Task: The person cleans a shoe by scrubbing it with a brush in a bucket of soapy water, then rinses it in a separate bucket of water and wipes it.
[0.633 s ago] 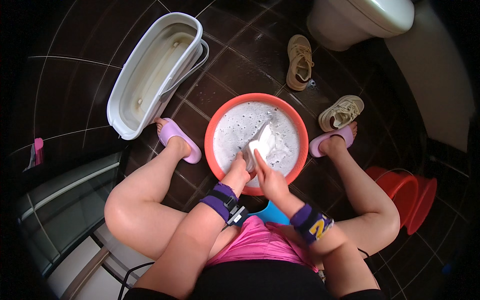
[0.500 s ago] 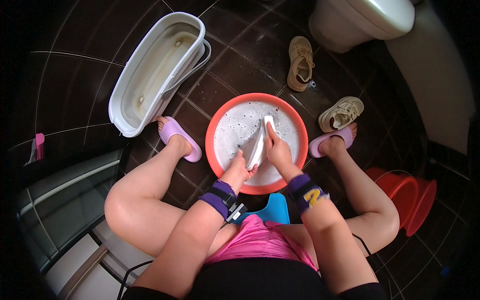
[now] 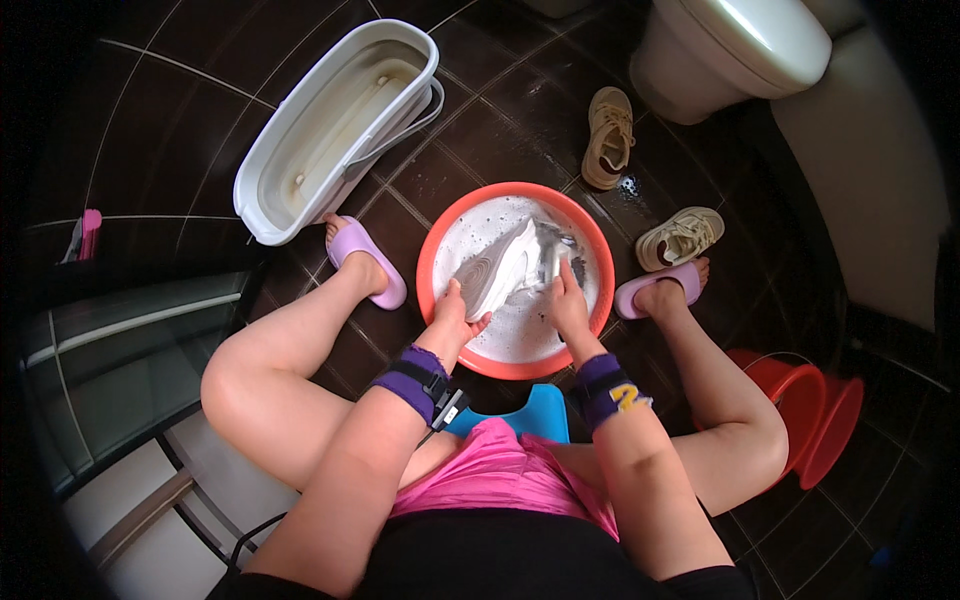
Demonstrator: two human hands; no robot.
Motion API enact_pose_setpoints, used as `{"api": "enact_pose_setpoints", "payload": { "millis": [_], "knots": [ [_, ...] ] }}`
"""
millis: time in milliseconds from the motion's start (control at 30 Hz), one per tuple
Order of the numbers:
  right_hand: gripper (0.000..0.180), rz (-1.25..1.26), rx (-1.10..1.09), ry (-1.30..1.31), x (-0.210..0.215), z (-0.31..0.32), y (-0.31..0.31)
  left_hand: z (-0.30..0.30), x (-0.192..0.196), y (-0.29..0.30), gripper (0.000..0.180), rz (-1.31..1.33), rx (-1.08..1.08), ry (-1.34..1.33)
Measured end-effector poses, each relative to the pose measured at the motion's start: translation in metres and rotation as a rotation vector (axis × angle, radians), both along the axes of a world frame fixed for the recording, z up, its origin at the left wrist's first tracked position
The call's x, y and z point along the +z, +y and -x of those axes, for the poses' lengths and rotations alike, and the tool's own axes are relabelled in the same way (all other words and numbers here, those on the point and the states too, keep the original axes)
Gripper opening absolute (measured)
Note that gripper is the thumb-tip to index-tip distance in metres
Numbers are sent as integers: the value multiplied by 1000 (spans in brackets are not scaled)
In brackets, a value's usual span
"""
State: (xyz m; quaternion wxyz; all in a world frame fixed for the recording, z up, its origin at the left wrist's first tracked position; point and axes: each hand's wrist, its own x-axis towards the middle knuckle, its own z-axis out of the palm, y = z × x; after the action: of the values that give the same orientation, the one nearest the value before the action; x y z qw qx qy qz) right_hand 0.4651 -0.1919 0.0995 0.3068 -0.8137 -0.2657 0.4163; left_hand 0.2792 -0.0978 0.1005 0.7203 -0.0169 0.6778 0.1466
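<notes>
A red-orange basin (image 3: 428,325) of foamy water stands on the floor between my feet. Over the suds, my left hand (image 3: 456,315) grips a white shoe (image 3: 513,268) by its near end. The shoe lies tilted on its side, with the grooved sole turned to the left. Just right of the shoe, my right hand (image 3: 570,305) is closed around something pale whose kind I cannot make out. Grey, smeared water shows past its fingertips, by the shoe's far end.
A long grey-white bucket (image 3: 250,205) with a handle stands at far left. Two beige shoes (image 3: 608,140) (image 3: 680,238) rest right of the basin, near a white toilet (image 3: 715,60). Red tubs (image 3: 835,430) are at right; a blue stool (image 3: 540,412) is beneath me.
The shoe has turned so that its sole shows more broadly to the left. My left hand has moved left; my right hand has drawn slightly back from the shoe.
</notes>
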Motion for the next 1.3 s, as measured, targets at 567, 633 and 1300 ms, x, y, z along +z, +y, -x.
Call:
{"api": "enact_pose_setpoints", "payload": {
  "millis": [567,633,1300],
  "knots": [
    [46,-62,322,-186,70,130,34,51,-1,9,38,-179,-32,123],
    [49,-43,447,-156,96,149,22,69,-14,17,39,-195,-33,101],
    [52,92,385,-347,62,115,22,34,-38,-29,38,-27,199,-491]
  ]
}}
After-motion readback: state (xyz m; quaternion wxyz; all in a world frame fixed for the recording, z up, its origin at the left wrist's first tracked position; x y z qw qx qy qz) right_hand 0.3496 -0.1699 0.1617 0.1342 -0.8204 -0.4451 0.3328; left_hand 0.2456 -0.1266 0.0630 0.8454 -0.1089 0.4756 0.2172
